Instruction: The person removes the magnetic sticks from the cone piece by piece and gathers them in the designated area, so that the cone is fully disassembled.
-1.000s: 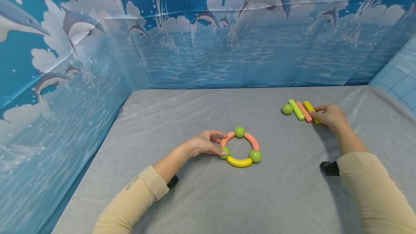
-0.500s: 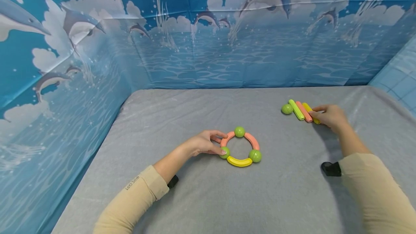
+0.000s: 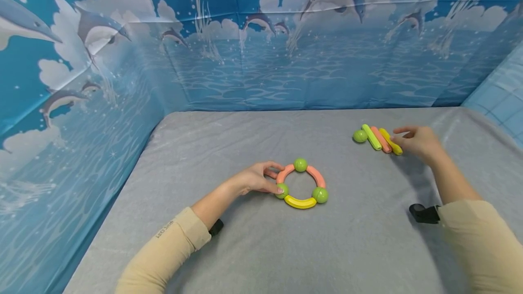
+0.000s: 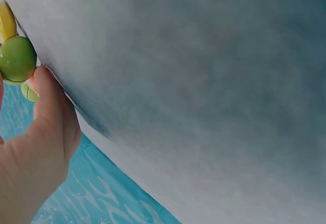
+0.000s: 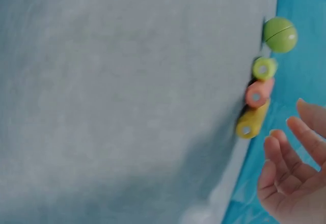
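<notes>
A toy ring made of two pink curved sticks, a yellow curved stick and three green balls lies on the grey cloth. My left hand holds its left side, thumb against the lower-left ball and fingers at the pink curved stick. Further right, my right hand hovers beside a row of straight sticks, fingers loosely bent and holding nothing. Nearest to it is the yellow stick, then a pink stick and a light green stick. Silvery discs show on the stick ends in the right wrist view.
A loose green ball sits at the left end of the stick row. Grey cloth covers the table. Blue dolphin-print curtains stand behind its far edge and along the left side.
My right hand slid the yellow stick closer to the pink one, then let go and drew back slightly right. My left hand and the ring have stayed put.
</notes>
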A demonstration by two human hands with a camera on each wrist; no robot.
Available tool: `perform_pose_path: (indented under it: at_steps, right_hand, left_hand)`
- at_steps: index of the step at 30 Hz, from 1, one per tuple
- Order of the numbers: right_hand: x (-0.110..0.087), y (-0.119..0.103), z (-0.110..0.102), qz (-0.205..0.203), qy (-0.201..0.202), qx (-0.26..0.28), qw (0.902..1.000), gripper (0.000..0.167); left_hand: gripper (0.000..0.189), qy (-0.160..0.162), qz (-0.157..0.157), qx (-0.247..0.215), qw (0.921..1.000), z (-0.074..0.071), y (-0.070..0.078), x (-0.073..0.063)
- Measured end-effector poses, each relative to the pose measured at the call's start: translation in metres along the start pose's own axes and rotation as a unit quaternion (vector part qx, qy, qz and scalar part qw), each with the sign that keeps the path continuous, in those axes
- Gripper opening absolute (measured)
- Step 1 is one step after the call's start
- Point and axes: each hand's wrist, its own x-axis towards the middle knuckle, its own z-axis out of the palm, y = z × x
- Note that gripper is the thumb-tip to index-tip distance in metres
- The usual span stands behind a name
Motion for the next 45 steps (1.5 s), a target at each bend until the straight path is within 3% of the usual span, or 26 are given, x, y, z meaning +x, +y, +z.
perform_pose_path:
  at_steps: [7,15,25,28,32,39,45]
  right_hand:
    - [-0.012,-0.034,0.003,-0.062,-0.043,0.032,0.9966,0.060]
    - [-0.020,-0.072,0.029,-0.155,-0.105,0.061,0.9803,0.047]
    - [-0.029,-0.113,0.080,-0.186,-0.248,0.106,0.9448,0.048]
    - [-0.030,-0.122,0.091,-0.191,-0.265,0.104,0.9395,0.046]
    - [-0.030,-0.131,0.103,-0.202,-0.263,0.081,0.9398,0.044]
    - [-0.030,-0.140,0.117,-0.212,-0.250,0.050,0.9435,0.049]
    - [-0.029,-0.145,0.124,-0.222,-0.241,0.038,0.9441,0.045]
  left_hand:
    - [0.063,-0.019,0.003,0.015,0.9997,-0.004,0.003,-0.002]
    - [0.052,-0.007,0.007,0.047,0.9989,-0.007,0.008,0.003]
    - [0.047,0.002,0.034,0.081,0.9961,0.000,0.016,0.018]
    - [0.046,0.007,0.039,0.083,0.9958,0.002,0.018,0.023]
    - [0.043,0.018,0.051,0.101,0.9934,0.004,0.019,0.028]
    - [0.035,0.045,0.084,0.159,0.9827,0.010,0.019,0.035]
    - [0.029,0.074,0.124,0.273,0.9512,0.016,0.023,0.040]
